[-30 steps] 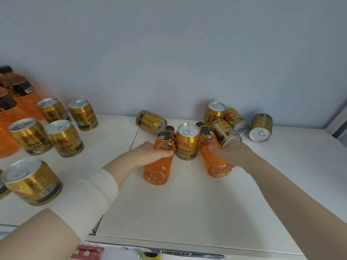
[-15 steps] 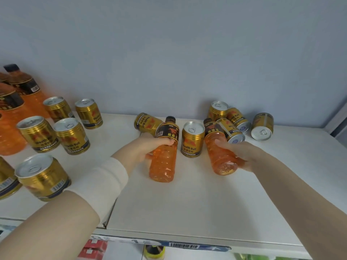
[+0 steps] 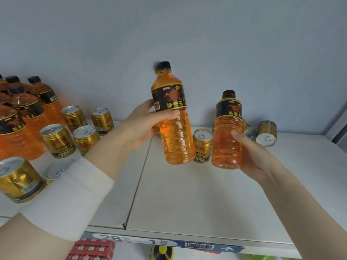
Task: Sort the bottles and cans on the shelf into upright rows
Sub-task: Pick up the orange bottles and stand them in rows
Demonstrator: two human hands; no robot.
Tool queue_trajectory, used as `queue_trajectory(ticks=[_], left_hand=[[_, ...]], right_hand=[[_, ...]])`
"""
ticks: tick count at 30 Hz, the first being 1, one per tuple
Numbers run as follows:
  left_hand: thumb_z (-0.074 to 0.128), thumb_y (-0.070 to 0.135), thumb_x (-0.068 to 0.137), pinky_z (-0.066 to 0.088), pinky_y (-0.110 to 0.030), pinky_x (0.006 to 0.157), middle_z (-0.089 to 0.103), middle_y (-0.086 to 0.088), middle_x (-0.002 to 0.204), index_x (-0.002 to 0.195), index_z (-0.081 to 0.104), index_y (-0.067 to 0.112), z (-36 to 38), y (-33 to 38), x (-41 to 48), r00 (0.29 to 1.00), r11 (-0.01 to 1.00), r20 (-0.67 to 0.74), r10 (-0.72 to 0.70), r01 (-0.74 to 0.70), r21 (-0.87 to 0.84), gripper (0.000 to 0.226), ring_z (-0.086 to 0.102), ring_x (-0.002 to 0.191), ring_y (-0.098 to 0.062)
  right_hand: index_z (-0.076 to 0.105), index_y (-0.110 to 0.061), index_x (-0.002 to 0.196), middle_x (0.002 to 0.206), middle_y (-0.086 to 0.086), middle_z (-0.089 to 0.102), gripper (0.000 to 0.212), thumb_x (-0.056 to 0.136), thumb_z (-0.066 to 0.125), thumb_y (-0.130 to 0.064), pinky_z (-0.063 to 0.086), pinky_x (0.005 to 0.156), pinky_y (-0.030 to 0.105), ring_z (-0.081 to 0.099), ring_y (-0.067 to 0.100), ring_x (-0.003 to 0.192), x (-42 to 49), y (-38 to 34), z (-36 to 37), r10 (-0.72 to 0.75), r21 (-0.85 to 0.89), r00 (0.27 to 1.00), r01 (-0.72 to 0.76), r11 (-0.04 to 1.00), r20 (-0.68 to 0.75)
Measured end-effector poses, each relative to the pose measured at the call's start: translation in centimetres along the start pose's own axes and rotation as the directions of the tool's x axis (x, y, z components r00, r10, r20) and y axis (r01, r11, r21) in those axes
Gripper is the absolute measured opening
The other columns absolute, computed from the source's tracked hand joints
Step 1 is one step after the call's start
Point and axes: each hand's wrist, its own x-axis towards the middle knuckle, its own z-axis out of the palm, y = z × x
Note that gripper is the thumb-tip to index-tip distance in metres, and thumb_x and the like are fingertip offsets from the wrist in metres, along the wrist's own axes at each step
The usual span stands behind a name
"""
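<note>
My left hand grips an orange drink bottle with a black cap and black label, held upright above the white shelf. My right hand grips a second orange bottle, also upright and lifted off the shelf. Between and behind the two bottles one gold can stands upright. Two more gold cans lie on their sides at the back right, partly hidden by the right bottle.
At the left stand several upright orange bottles and several upright gold cans. A big gold can sits near the front left edge. A seam splits the shelf boards. A price strip runs along the front edge.
Both hands have lifted their bottles off the shelf and turned them from lying to upright. The view has shifted, showing more of the left rows.
</note>
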Motion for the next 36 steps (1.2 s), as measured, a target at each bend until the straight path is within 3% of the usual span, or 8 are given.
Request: queue_trajectory(ticks=[4,7,10,15,23,28,32,36], left_hand=[[0.073,0.023,0.07,0.057,-0.032,0.082,0.07,-0.008,0.106,0.124,0.054,0.006,-1.1,0.6,-2.2,0.997,0.996,0.079,0.019,-0.012,-0.088,0.06,0.069,0.097,-0.021],[0.081,0.032,0.065,0.058,-0.031,0.072,0.073,-0.005,0.094,0.108,0.062,0.008,-1.8,-0.2,-4.2,0.991,0.982,0.132,0.028,-0.002,-0.191,0.052,0.07,0.088,-0.018],[0.074,0.048,0.058,0.059,-0.034,0.069,0.073,-0.007,0.092,0.103,0.065,0.01,-2.3,-0.5,-6.6,0.997,0.965,0.07,-0.018,0.036,-0.26,0.059,0.072,0.083,-0.018],[0.058,0.049,0.061,0.059,-0.032,0.061,0.074,-0.003,0.079,0.103,0.063,0.013,-3.4,-1.2,-10.4,0.99,0.932,-0.112,-0.082,0.036,-0.361,0.055,0.072,0.07,-0.015],[0.058,0.048,0.071,0.055,-0.033,0.065,0.069,-0.01,0.101,0.124,0.055,0.01,-8.7,-0.5,-17.1,0.95,0.89,-0.269,-0.161,0.022,-0.455,0.066,0.068,0.074,-0.021],[0.054,0.054,0.081,0.055,-0.032,0.062,0.07,-0.009,0.092,0.11,0.061,0.013,-15.3,2.7,-21.9,0.904,0.938,-0.408,-0.127,-0.024,-0.345,0.05,0.069,0.068,-0.021],[0.061,0.056,0.06,0.055,-0.031,0.062,0.071,-0.004,0.087,0.106,0.061,0.017,-23.3,4.2,-26.1,0.89,0.976,-0.455,-0.002,-0.098,-0.196,0.06,0.07,0.069,-0.016],[0.068,0.053,0.066,0.055,-0.033,0.066,0.07,-0.002,0.085,0.112,0.057,0.019,-32.0,4.5,-29.6,0.846,0.988,-0.527,0.086,-0.14,-0.065,0.058,0.071,0.074,-0.016]], right_hand=[[0.07,-0.013,0.091,0.075,0.003,0.066,0.032,0.087,0.046,-0.034,0.049,0.052,0.022,0.062,0.011,0.062,-1.5,1.1,3.2,-0.022,0.24,0.982,-0.024,0.97,0.189],[0.066,-0.01,0.082,0.062,-0.001,0.061,0.052,0.096,0.023,-0.036,0.044,0.044,0.016,0.059,0.004,0.052,-2.7,1.7,4.8,0.034,0.345,0.947,-0.15,0.926,0.32],[0.067,-0.009,0.101,0.084,0.002,0.061,0.056,0.088,0.035,-0.053,0.044,0.051,0.016,0.052,0.007,0.063,-3.3,2.7,5.7,0.051,0.289,0.948,-0.146,0.946,0.313],[0.075,-0.018,0.094,0.11,0.01,0.069,0.056,0.06,0.06,-0.06,0.058,0.066,0.032,0.07,0.021,0.086,-4.3,4.7,7.4,0.033,0.13,0.969,-0.066,0.989,0.245],[0.07,-0.015,0.103,0.101,0.011,0.072,0.073,0.047,0.08,-0.061,0.057,0.067,0.035,0.07,0.024,0.088,-6.3,8.1,14.8,0.022,-0.095,0.941,0.011,0.995,0.337],[0.064,-0.017,0.103,0.097,0.01,0.073,0.039,0.073,0.069,-0.042,0.058,0.064,0.032,0.072,0.022,0.083,-8.0,10.0,23.4,-0.031,-0.206,0.935,0.11,0.972,0.352],[0.064,-0.017,0.107,0.1,0.006,0.073,0.063,0.054,0.08,-0.049,0.056,0.077,0.036,0.07,0.024,0.094,-8.3,13.4,32.2,-0.101,-0.231,0.936,0.187,0.955,0.338],[0.065,-0.017,0.107,0.102,0.006,0.072,0.066,0.054,0.08,-0.054,0.054,0.085,0.041,0.068,0.026,0.098,-8.1,17.2,40.0,-0.135,-0.247,0.93,0.227,0.942,0.341]])
